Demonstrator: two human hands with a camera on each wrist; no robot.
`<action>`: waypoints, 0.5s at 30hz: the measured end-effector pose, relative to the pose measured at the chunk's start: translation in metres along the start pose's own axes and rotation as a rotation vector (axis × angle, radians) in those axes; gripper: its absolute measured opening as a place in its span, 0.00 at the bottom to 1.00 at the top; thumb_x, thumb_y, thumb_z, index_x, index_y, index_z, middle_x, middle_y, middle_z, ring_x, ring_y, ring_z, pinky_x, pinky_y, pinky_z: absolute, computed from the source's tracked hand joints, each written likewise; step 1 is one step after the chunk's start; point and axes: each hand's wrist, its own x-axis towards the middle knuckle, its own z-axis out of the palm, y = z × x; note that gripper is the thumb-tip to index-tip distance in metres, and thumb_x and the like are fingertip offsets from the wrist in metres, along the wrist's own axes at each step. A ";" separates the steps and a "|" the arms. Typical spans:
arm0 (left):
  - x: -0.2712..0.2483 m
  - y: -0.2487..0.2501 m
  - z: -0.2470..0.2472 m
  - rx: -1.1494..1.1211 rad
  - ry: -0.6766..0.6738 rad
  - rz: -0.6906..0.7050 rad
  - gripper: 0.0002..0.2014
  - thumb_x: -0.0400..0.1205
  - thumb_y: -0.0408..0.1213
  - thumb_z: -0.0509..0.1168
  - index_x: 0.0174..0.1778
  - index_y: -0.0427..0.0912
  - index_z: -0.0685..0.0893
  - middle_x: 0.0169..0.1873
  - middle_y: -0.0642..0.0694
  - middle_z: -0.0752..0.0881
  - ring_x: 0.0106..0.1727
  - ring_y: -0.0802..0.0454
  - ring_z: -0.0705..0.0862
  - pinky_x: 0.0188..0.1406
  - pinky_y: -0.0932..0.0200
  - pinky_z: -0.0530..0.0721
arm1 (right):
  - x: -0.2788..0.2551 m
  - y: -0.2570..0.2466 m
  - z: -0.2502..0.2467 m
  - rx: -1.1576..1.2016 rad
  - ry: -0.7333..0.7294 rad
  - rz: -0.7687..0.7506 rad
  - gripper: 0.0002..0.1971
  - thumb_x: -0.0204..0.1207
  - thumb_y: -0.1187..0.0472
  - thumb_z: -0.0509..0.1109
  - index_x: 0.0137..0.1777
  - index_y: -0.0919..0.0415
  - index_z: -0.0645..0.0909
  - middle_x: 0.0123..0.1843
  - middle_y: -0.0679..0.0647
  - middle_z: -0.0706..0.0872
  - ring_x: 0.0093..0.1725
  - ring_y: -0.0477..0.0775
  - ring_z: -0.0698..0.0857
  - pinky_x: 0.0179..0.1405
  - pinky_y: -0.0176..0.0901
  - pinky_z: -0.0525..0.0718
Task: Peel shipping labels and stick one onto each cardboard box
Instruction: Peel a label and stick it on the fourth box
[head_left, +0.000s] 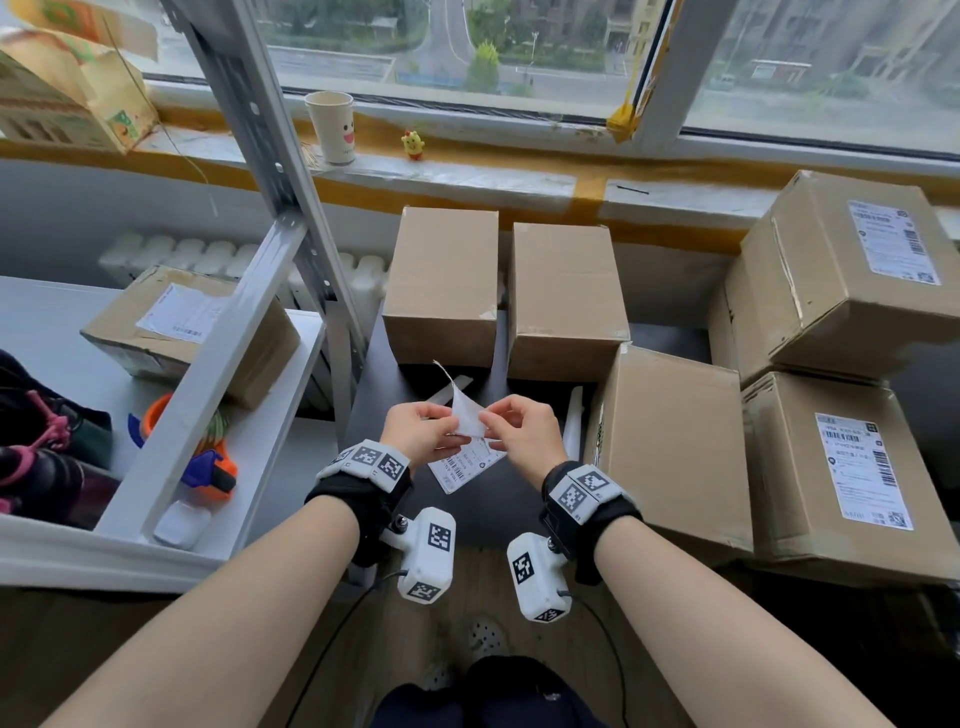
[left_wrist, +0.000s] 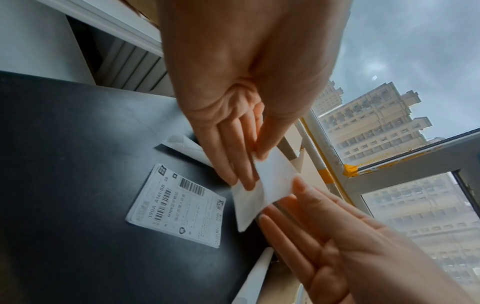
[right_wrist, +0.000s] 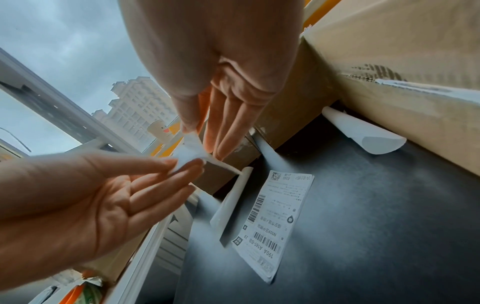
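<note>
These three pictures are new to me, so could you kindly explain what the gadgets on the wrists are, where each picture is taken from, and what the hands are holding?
No robot here: a person works with bare hands. The large picture comes from a camera on the head, looking down. The white blocks strapped under the wrists are two more cameras, each looking along its hand; they give the other two pictures.

The left hand and the right hand both pinch one white label sheet between fingertips, apparently peeling it apart. Below them, on the dark table, lies a stack of printed shipping labels and some curled backing papers.

Two plain cardboard boxes stand behind the hands without labels on the faces shown; the boxes on the right already carry labels.
</note>
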 end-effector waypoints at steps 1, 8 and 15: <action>0.001 -0.002 -0.002 0.001 0.004 -0.009 0.06 0.81 0.23 0.62 0.40 0.36 0.79 0.36 0.35 0.86 0.25 0.56 0.88 0.36 0.60 0.88 | 0.001 0.001 -0.002 0.002 0.007 0.006 0.05 0.76 0.64 0.71 0.39 0.58 0.82 0.37 0.52 0.85 0.38 0.51 0.87 0.39 0.41 0.89; 0.013 -0.019 -0.016 0.083 0.088 -0.059 0.03 0.80 0.22 0.61 0.46 0.32 0.79 0.36 0.35 0.85 0.21 0.57 0.87 0.32 0.62 0.88 | 0.012 0.006 -0.021 -0.037 0.073 0.033 0.04 0.78 0.65 0.69 0.42 0.61 0.82 0.39 0.58 0.86 0.39 0.54 0.86 0.42 0.47 0.89; 0.023 -0.032 -0.026 0.081 0.144 -0.118 0.10 0.80 0.20 0.59 0.37 0.36 0.76 0.34 0.37 0.83 0.16 0.58 0.84 0.22 0.66 0.86 | 0.026 0.005 -0.037 -0.076 0.157 0.037 0.09 0.78 0.64 0.69 0.36 0.54 0.80 0.42 0.62 0.87 0.45 0.63 0.89 0.39 0.50 0.90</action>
